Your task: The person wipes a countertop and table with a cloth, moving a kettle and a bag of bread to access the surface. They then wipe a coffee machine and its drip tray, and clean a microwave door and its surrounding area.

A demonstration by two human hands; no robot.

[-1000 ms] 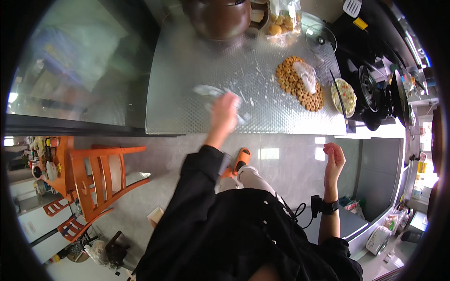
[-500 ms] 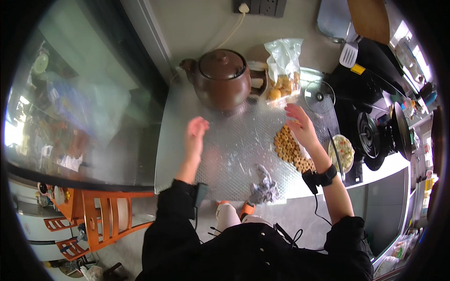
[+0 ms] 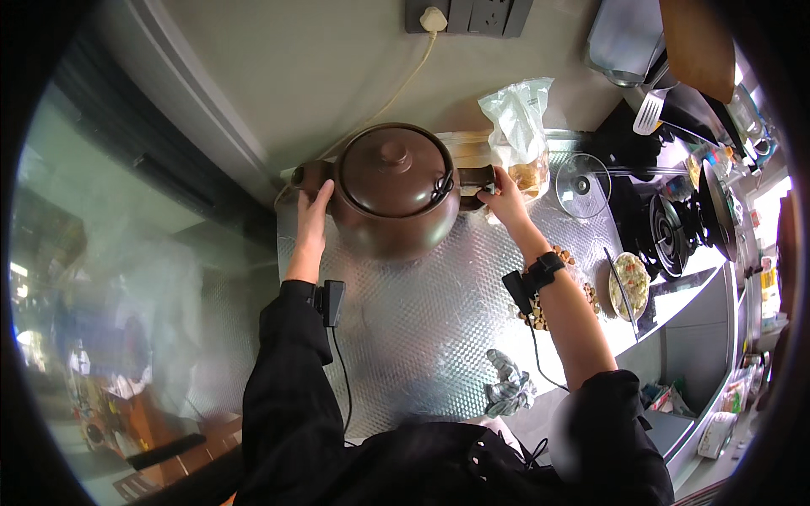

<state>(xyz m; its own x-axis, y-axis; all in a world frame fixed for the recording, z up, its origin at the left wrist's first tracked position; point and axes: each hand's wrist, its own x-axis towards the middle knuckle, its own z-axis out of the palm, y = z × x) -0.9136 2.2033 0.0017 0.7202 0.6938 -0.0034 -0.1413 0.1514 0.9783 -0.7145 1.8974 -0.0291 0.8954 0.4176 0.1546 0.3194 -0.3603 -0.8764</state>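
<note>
A large brown clay pot (image 3: 393, 223) with a spout, a side handle and a knobbed lid (image 3: 392, 177) stands at the back of the silver-covered counter. My left hand (image 3: 314, 221) is against its left side by the spout, thumb on the body, the other fingers partly hidden. At the other side my right hand (image 3: 504, 201) grips the handle (image 3: 475, 187). Just beyond that hand is a clear plastic bag (image 3: 519, 126) with brownish food in its lower part. Small brown ring-shaped pieces (image 3: 533, 320) lie on the counter, partly covered by my right forearm.
To the right are a glass lid (image 3: 582, 185), a bowl of chopped food (image 3: 631, 287) with chopsticks across it, and a black stove burner (image 3: 666, 236). A crumpled grey cloth (image 3: 508, 384) lies at the front edge. Behind, a plugged-in cable (image 3: 413, 72) runs down the wall.
Both hands, empty and held over the counter before, have moved forward to the pot. The left now rests by the spout and the right has taken the handle. My view has shifted toward the wall.
</note>
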